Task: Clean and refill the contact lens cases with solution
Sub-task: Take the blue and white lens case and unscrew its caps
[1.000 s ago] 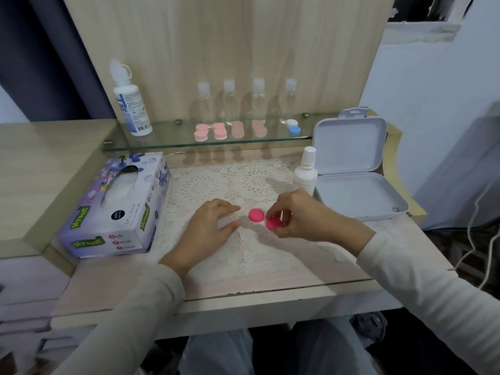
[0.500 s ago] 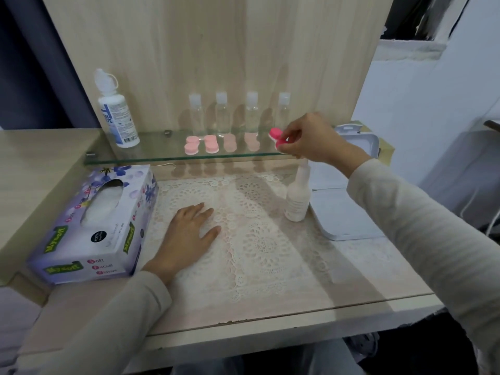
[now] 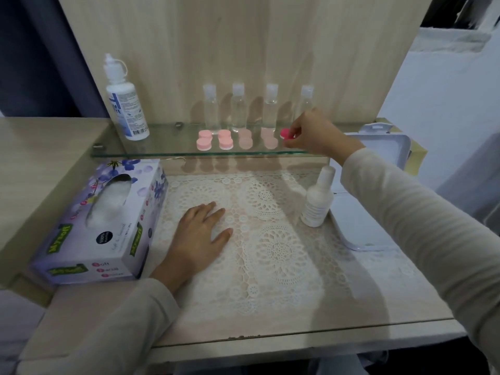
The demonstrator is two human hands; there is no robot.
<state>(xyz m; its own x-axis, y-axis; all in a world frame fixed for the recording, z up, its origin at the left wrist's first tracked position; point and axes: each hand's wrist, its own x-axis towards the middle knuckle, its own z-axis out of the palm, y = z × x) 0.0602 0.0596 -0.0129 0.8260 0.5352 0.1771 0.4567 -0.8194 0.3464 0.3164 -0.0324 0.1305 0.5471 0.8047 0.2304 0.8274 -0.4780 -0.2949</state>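
Observation:
My right hand (image 3: 315, 133) is over the right end of the glass shelf (image 3: 162, 150), pinching a hot-pink contact lens case (image 3: 286, 134) at shelf level, right of the row. Several pink and pale lens cases (image 3: 226, 139) sit in pairs on the shelf, with clear small bottles (image 3: 238, 109) behind them. A large white solution bottle (image 3: 125, 104) stands at the shelf's left end. A small white bottle (image 3: 318, 201) stands on the lace mat (image 3: 270, 239). My left hand (image 3: 201, 234) lies flat and empty on the mat, fingers apart.
A tissue box (image 3: 100, 220) lies at the left of the desk. An open white plastic box (image 3: 378, 169) sits at the right, partly hidden by my right forearm. A wooden back panel rises behind the shelf.
My right hand carried the hot-pink case up from the mat to the shelf and now holds it lower, beside the row. My left hand stays flat on the mat.

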